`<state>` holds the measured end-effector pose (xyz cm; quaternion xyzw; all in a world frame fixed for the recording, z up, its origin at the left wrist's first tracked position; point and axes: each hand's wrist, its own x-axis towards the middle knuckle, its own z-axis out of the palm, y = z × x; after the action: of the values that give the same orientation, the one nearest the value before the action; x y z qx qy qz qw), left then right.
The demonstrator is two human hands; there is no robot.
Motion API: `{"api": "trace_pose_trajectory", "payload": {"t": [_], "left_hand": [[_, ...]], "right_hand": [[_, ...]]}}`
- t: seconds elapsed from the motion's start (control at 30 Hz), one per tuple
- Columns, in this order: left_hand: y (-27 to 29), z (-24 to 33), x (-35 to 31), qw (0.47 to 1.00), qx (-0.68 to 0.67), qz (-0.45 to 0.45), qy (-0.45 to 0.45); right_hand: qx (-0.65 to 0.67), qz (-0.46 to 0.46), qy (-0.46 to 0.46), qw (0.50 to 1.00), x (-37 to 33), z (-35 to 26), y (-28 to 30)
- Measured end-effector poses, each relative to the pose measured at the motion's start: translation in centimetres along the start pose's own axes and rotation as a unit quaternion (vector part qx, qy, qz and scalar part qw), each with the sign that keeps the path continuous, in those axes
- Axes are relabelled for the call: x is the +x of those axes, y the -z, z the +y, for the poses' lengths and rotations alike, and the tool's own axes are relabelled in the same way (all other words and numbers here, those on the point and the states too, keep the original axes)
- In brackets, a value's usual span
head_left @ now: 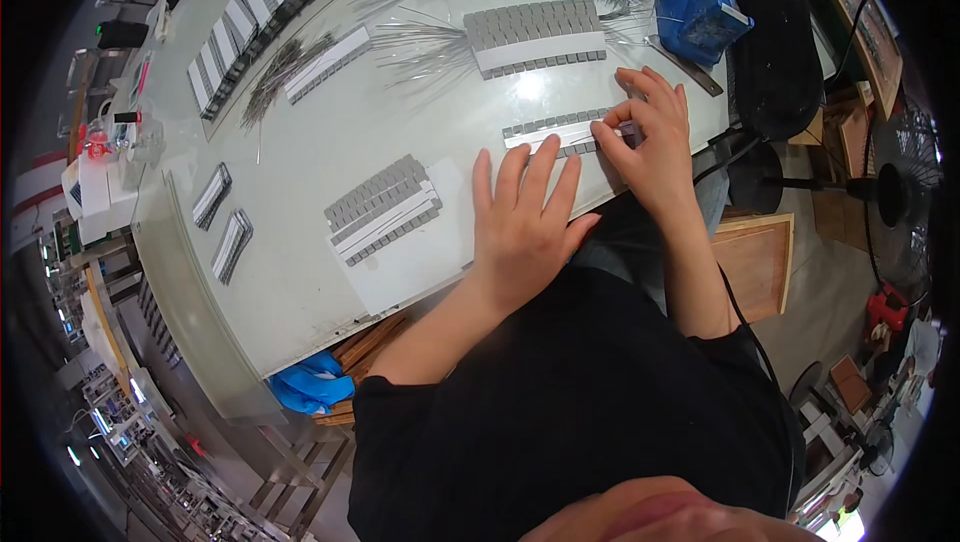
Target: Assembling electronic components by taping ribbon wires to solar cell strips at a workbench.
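A narrow strip of grey metal pieces with a white band [560,132] lies on the table in front of me. My left hand [527,220] rests palm down with its fingers spread, the fingertips at the strip's near edge. At the strip's right end my right hand [652,137] has thumb and forefinger pinched together; what they hold, if anything, is too small to make out. To the left, a wider block of grey pieces with white strips [384,207] lies on a white sheet [390,282]. Beyond the hands sits a larger grey block [535,34] with a white band and thin wires.
A blue tape dispenser [690,12] stands at the back right beside a metal ruler-like strip [690,67]. Bundles of thin wires [280,77], a long row of grey-and-white stacks [260,7] and two small stacks [222,222] occupy the left. A fan [895,192] stands right.
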<state>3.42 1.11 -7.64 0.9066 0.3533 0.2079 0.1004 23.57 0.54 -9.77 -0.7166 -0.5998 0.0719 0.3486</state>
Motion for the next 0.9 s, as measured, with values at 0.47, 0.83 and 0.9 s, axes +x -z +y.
{"api": "trace_pose_trajectory", "payload": {"t": [0.47, 0.83, 0.9], "left_hand": [[-1.4, -1.1, 1.8, 0.999, 0.005, -0.002, -0.038], [-1.5, -1.1, 1.8, 0.999, 0.011, -0.001, -0.035], [-1.6, -1.1, 1.7, 0.999, 0.011, 0.001, -0.033]], "right_hand": [[0.014, 0.021, 0.005, 1.0, 0.3, 0.3, -0.2], [0.013, 0.025, 0.013, 1.0, 0.4, 0.6, -0.1], [0.014, 0.023, 0.013, 1.0, 0.4, 0.6, -0.1]]}}
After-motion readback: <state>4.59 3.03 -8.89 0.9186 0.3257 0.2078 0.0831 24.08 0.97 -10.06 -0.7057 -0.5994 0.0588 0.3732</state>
